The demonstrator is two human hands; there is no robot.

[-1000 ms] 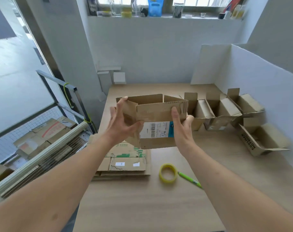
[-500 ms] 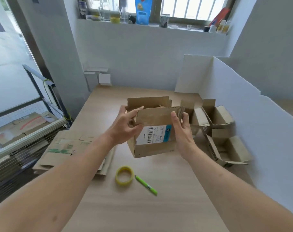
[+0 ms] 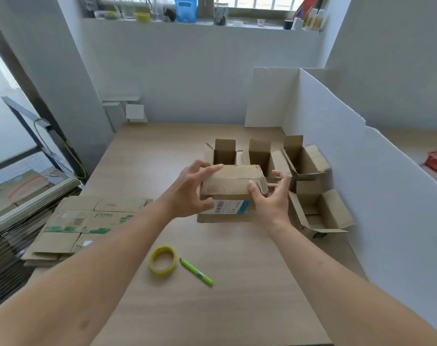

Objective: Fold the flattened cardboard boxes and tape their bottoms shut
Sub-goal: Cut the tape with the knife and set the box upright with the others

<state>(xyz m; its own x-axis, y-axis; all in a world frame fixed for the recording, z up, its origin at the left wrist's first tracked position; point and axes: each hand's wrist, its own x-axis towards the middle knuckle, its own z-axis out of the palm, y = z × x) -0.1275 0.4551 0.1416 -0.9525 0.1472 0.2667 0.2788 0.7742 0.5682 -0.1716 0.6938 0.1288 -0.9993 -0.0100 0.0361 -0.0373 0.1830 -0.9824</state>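
Cardboard box (image 3: pixel 231 193) sits on the table (image 3: pixel 237 295) at mid-frame, flaps folded over on top, barcode label on its near side. Left hand (image 3: pixel 190 193) is at the box's left end, fingers (image 3: pixel 210 168) spread over the top flap, thumb curled against the near face by the label. Right hand (image 3: pixel 269 198) is at the right end, thumb pressing the near flap's right edge, the other fingers curved loosely round the right side; contact there unclear. Box lies between both hands. Yellow tape roll (image 3: pixel 163 259) and green pen-like cutter (image 3: pixel 197 272) lie nearer on the table, apart from the box. Flattened boxes (image 3: pixel 87 223) are stacked left; opened boxes (image 3: pixel 309 181) stand behind and right.
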